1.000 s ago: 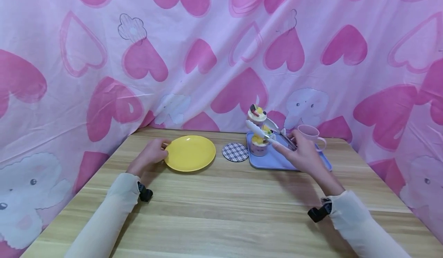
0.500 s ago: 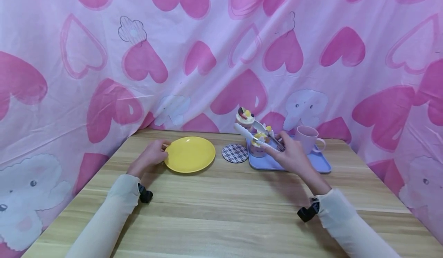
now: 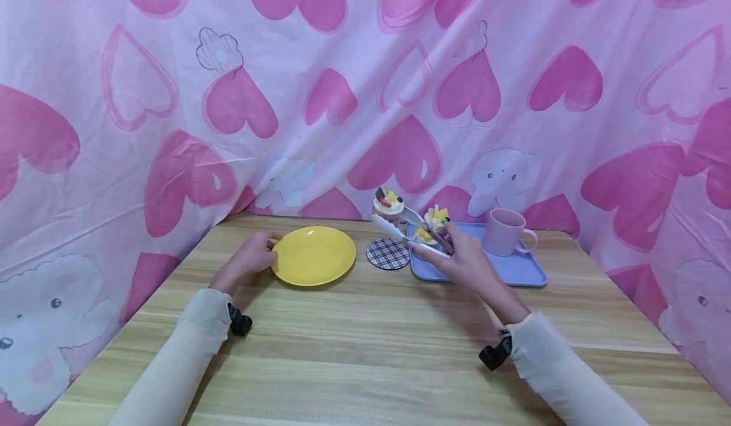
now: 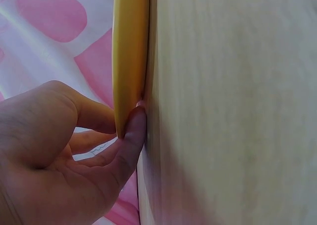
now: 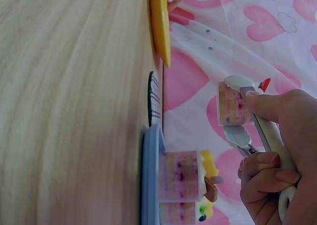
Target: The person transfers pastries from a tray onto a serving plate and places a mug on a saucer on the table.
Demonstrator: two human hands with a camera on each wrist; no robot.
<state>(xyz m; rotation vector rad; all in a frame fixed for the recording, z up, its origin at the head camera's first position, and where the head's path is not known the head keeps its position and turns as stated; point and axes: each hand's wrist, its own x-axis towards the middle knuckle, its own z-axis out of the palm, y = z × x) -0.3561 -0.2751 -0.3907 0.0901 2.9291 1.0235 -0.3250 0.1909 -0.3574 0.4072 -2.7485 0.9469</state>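
My left hand (image 3: 248, 261) pinches the rim of a round yellow plate (image 3: 314, 254); in the left wrist view the thumb and fingers (image 4: 130, 150) lie on opposite sides of its edge. The plate rests on the table. With my right hand (image 3: 474, 267) I grip tongs (image 3: 389, 228), whose white tips hold a dessert cup (image 5: 232, 106) topped with cream and fruit. This cup hangs in the air behind a checked round coaster (image 3: 388, 256). Two more dessert cups (image 5: 181, 175) stand on the blue tray (image 3: 520, 273), partly hidden by the tongs and right hand in the head view.
A pink mug (image 3: 502, 235) stands on the tray's right part, handle to the right. A pink heart-patterned curtain (image 3: 320, 32) rises behind the wooden table (image 3: 342, 350) and along its sides. The coaster lies between plate and tray.
My right hand has carried the tongs and dessert cup leftward and slightly lower, from over the tray to behind the coaster. The left hand and plate have stayed put.
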